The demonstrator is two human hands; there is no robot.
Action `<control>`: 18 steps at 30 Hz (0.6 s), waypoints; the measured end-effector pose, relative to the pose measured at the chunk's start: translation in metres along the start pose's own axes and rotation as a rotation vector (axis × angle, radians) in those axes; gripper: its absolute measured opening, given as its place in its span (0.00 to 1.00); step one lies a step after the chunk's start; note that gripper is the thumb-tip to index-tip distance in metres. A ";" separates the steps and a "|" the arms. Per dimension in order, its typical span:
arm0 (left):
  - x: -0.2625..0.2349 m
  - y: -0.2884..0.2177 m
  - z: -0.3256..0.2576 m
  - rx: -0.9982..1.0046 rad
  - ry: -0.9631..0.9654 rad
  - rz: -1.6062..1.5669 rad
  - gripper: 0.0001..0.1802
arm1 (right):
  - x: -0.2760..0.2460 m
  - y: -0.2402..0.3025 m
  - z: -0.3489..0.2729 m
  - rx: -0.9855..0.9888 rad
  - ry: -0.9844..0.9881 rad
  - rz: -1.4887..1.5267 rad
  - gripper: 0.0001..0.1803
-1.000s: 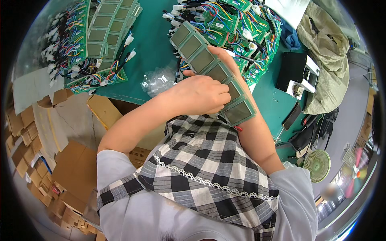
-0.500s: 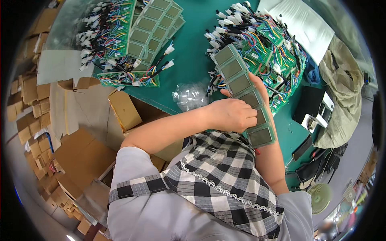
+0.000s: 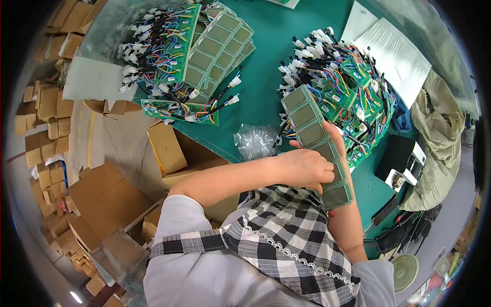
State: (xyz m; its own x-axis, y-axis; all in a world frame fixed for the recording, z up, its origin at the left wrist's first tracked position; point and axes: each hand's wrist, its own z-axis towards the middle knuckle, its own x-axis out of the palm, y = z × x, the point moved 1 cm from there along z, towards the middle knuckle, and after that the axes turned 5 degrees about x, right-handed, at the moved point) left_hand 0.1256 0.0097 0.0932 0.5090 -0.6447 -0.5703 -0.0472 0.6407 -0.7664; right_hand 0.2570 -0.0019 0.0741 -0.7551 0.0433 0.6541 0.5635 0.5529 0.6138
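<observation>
A long strip of several grey LCD panels in pale green frames (image 3: 308, 132) is held slantwise in front of my chest. My right hand (image 3: 335, 137) grips it from behind along its right edge, its fingers partly hidden by the strip. My left hand (image 3: 306, 168) is closed, with curled fingertips against the lower left part of the strip; whatever is between them is hidden. Just beyond lies a heap of green circuit boards (image 3: 343, 97) with coloured wires and white connectors.
More LCD strips (image 3: 221, 48) are stacked at the far left beside wired boards (image 3: 176, 48). Crumpled clear plastic (image 3: 254, 142) lies on the green table (image 3: 266, 66). An open cardboard box (image 3: 169, 148) stands below the table's left edge. At right are a black-and-white device (image 3: 400, 162) and a beige cloth (image 3: 434, 138).
The whole scene has shifted down and slightly right in the picture as my head moved. Both hands keep nearly the same place on the LCD strip.
</observation>
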 end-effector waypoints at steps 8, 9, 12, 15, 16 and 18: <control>-0.002 -0.003 0.000 -0.026 0.068 0.052 0.09 | -0.020 -0.004 0.011 0.319 -0.064 0.343 0.25; -0.001 -0.003 0.000 -0.022 0.069 0.055 0.09 | -0.019 -0.004 0.010 0.314 -0.062 0.342 0.25; 0.001 -0.002 0.000 0.024 0.050 0.145 0.12 | -0.006 0.007 0.009 0.336 -0.010 0.466 0.25; -0.005 -0.004 0.005 0.029 0.027 0.023 0.17 | 0.001 0.000 -0.004 -0.053 0.084 0.055 0.26; -0.002 -0.002 0.005 0.019 0.024 0.020 0.19 | 0.002 0.001 -0.005 -0.057 0.080 0.054 0.26; 0.001 -0.001 0.004 0.011 0.023 0.012 0.20 | 0.003 0.004 -0.007 -0.068 0.061 -0.029 0.26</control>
State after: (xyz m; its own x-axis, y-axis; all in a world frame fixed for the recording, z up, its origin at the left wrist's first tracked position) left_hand 0.1297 0.0108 0.0947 0.4885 -0.6462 -0.5863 -0.0437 0.6530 -0.7561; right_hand 0.2593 -0.0055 0.0815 -0.7508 -0.0242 0.6601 0.5645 0.4953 0.6603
